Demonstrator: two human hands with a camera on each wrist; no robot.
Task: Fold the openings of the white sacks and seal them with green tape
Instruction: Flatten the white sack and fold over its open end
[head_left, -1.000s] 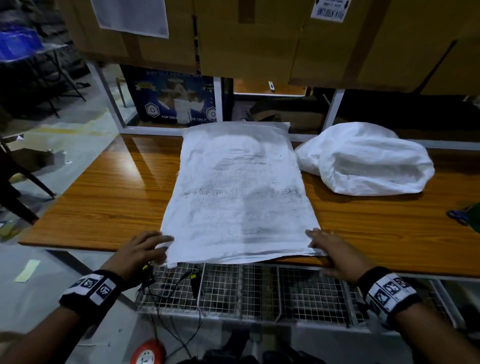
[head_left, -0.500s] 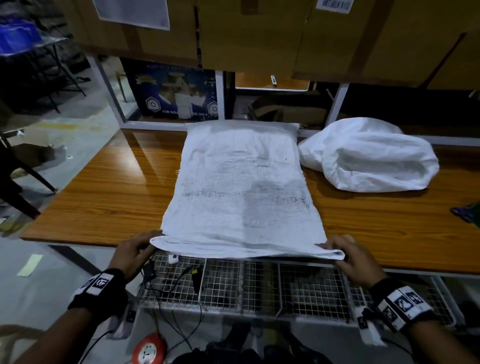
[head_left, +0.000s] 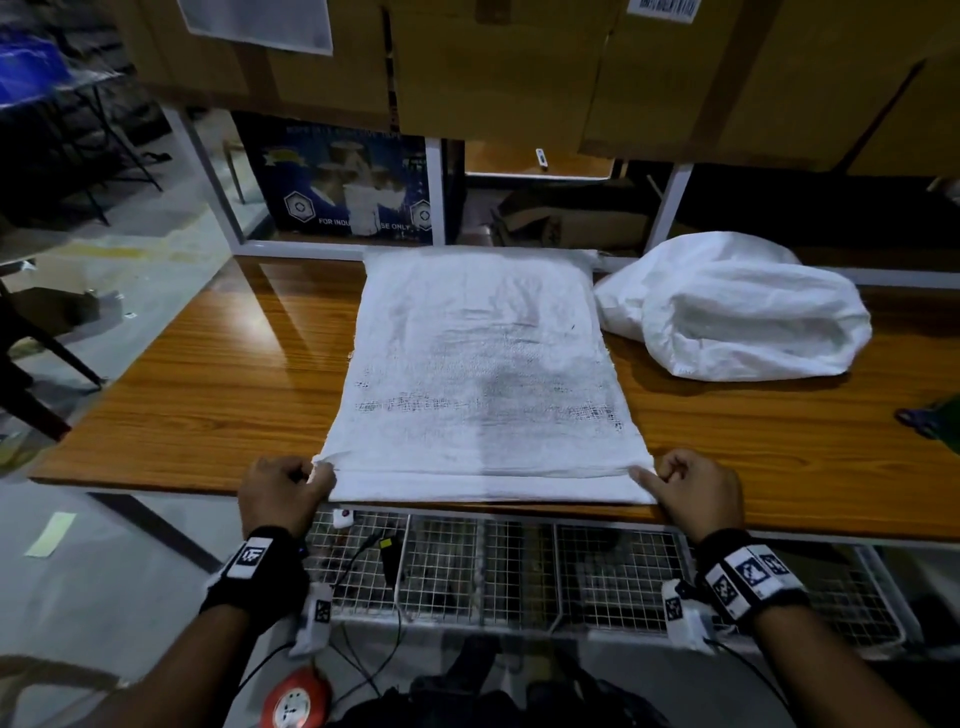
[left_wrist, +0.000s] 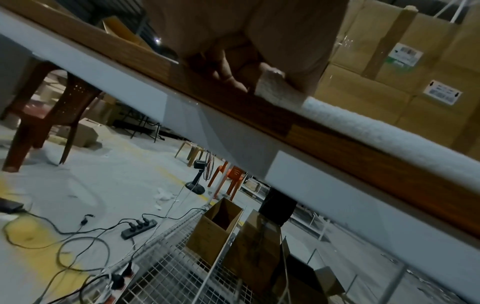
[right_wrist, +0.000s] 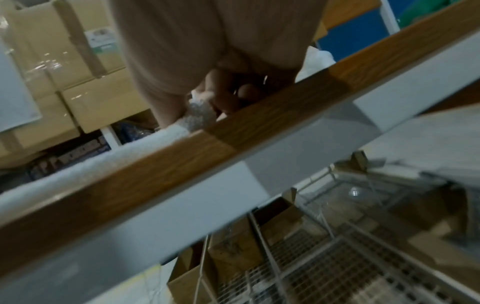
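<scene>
Folding the flat sack's opening at the table edge

Your left hand (head_left: 283, 491) and right hand (head_left: 693, 493) pinch the near corners of the flat sack (head_left: 483, 374), lying on the wooden table (head_left: 208, 384). Uneven pull could skew the fold or slide the sack off. A full sack (head_left: 737, 312) lies right; cardboard boxes (head_left: 493, 62) stand behind.

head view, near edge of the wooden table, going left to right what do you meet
left hand → folded near edge of the flat white woven sack → right hand → bare orange-brown wooden table top
</scene>
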